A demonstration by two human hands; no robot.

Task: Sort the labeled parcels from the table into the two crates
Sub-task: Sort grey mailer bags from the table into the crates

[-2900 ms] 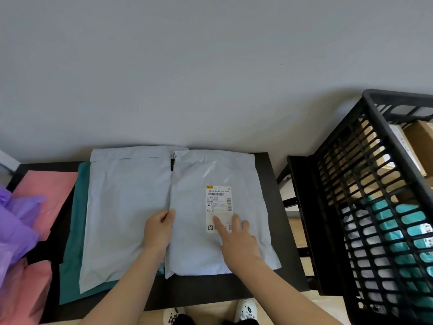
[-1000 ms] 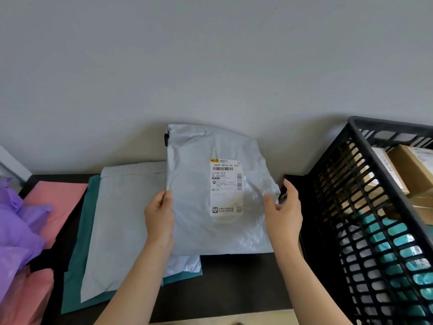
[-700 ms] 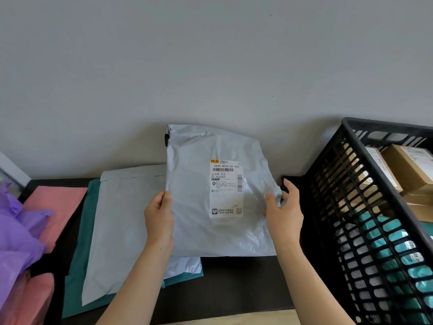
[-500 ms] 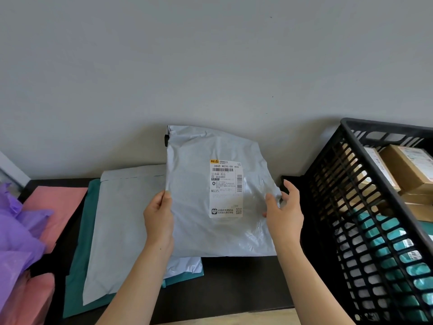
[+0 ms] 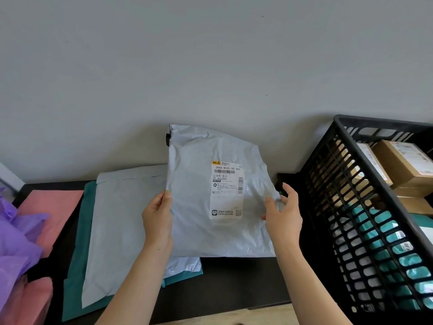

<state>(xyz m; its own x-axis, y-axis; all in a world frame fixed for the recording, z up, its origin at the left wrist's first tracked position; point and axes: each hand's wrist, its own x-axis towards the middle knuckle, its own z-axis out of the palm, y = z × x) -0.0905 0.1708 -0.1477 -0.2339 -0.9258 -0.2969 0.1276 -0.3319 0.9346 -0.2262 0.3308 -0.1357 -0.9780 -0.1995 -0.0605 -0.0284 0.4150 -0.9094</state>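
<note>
I hold a grey poly mailer (image 5: 196, 195) upright above the black table (image 5: 225, 282), its white shipping label (image 5: 226, 190) facing me. My left hand (image 5: 157, 221) grips the mailer's left edge, thumb in front. My right hand (image 5: 284, 213) pinches its right edge. A black slatted crate (image 5: 346, 207) stands to the right, holding brown boxes (image 5: 407, 163) and teal parcels (image 5: 379, 233). On the table lie another grey mailer (image 5: 119, 231) on top of a teal one (image 5: 79, 252).
Pink parcels (image 5: 54, 207) and purple bags (image 5: 16, 245) lie at the table's left end. A plain grey wall (image 5: 210, 66) rises right behind the table. A light wooden floor strip (image 5: 257, 315) shows below the table's front edge.
Since 2.9 s ago I lifted the labeled grey mailer off the table and stood it upright; my right hand moved from the label to its right edge. It has stayed nearly still over the last second.
</note>
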